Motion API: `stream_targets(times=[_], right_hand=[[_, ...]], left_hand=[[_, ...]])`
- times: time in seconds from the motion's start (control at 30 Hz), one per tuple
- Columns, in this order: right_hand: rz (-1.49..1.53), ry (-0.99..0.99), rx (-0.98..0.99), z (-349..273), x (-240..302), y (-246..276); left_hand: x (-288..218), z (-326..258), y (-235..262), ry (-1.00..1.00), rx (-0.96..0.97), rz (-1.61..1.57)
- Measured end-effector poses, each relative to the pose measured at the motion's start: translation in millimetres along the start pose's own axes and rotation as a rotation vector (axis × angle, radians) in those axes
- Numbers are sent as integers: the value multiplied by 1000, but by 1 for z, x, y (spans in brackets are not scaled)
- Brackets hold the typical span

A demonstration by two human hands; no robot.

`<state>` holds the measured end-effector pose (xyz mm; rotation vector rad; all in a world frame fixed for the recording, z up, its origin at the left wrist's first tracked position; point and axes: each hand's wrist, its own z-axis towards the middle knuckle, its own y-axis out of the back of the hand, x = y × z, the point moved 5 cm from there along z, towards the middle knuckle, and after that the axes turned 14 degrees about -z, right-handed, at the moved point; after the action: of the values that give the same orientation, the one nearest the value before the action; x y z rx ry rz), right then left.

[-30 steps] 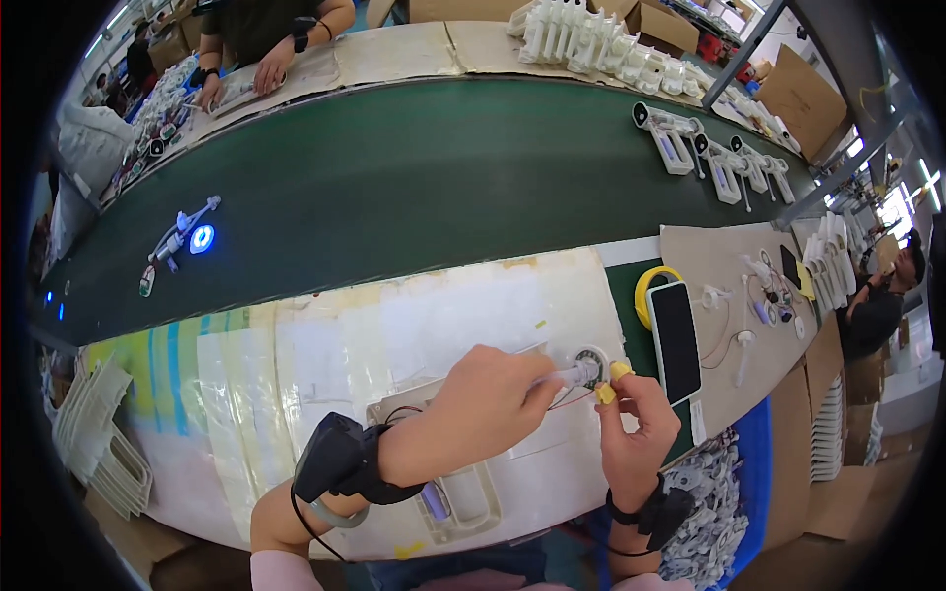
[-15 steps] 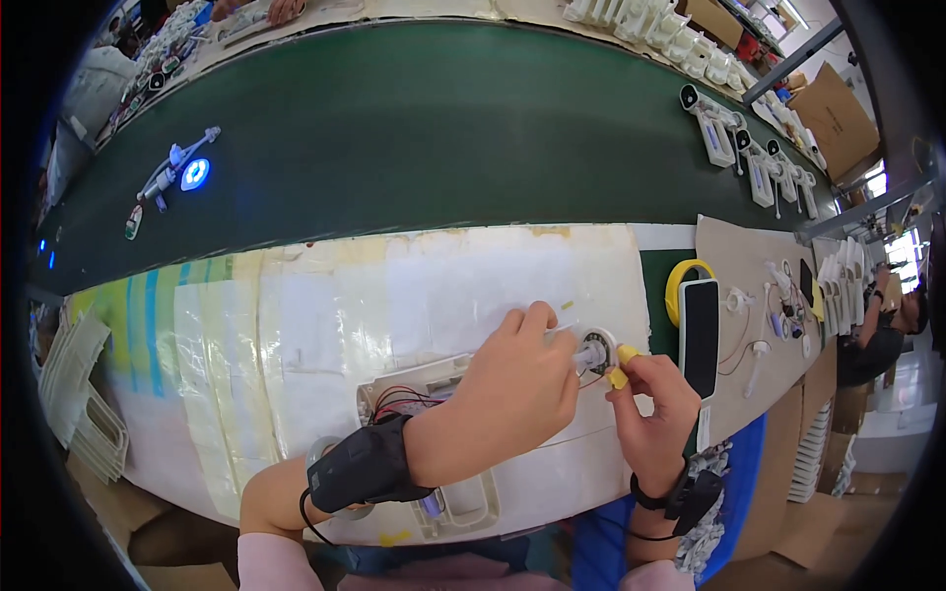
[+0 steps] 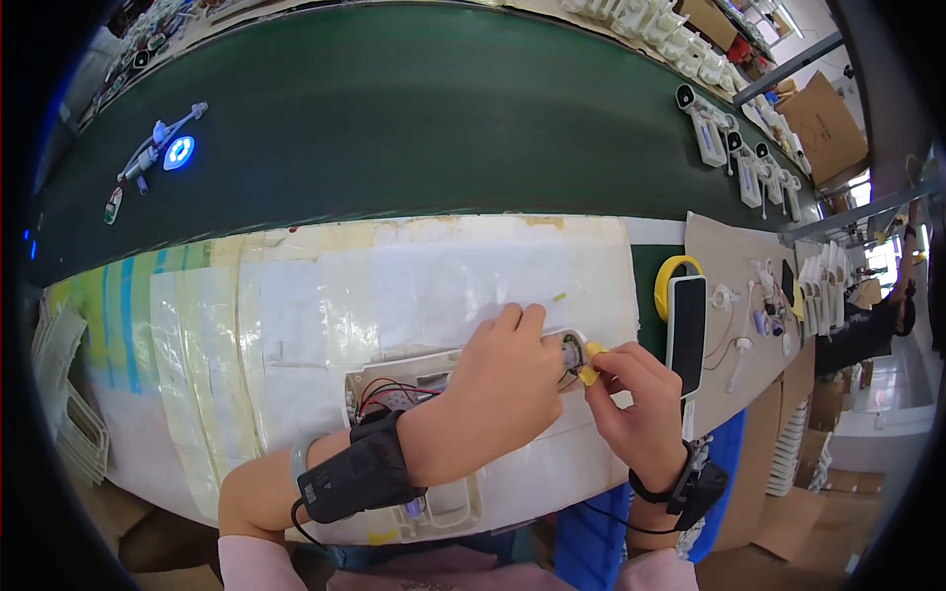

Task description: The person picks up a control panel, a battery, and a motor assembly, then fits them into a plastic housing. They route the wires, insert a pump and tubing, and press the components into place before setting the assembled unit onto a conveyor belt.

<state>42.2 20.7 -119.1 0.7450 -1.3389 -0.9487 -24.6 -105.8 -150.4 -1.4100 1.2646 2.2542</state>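
A long white plastic housing (image 3: 448, 361) lies open on the work surface, with red and black wires (image 3: 379, 396) in its left end. Across its middle my left hand (image 3: 507, 379) is closed with bent fingers, its fingertips hidden behind the hand. At the housing's rounded right end sits a small round part (image 3: 571, 357) with a dark rim. My right hand (image 3: 636, 394) has thumb and forefinger closed at that end, both tips wrapped in yellow. What lies between them is too small to make out. Another white housing piece (image 3: 458, 507) lies partly hidden below my left forearm.
Beyond the papered table (image 3: 325, 295) runs a green conveyor belt (image 3: 434, 118), carrying white assemblies (image 3: 749, 167) and a blue-lit ring (image 3: 179, 153). Right of my hands are a phone (image 3: 687, 335), a yellow tape roll (image 3: 674, 276) and a blue bin (image 3: 727, 463). White frames (image 3: 69, 394) stack left.
The round part has gone from standing out beyond the left hand to sitting in the housing's right end. My right hand has followed it leftward. The whole view has shifted slightly.
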Motion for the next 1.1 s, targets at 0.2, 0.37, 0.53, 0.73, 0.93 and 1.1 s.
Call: stream_targets(times=[0.2, 0.37, 0.53, 0.73, 0.93, 1.1], right_hand=[[-17, -71, 15, 7, 8, 0], [-6, -163, 24, -2, 6, 3], [41, -231, 20, -9, 2, -6], [79, -185, 56, -8, 3, -7], [-210, -132, -82, -11, 38, 17], [-234, -14, -6, -38, 77, -26]], left_hand=[[6, -1, -1, 5, -13, 18], [4, -3, -2, 19, -21, -29], [1, -6, -3, 55, 47, 75], [-4, -6, 34, 64, -107, -316], [-10, -56, 110, 133, -27, -95], [-14, -83, 89, 45, 28, 23]])
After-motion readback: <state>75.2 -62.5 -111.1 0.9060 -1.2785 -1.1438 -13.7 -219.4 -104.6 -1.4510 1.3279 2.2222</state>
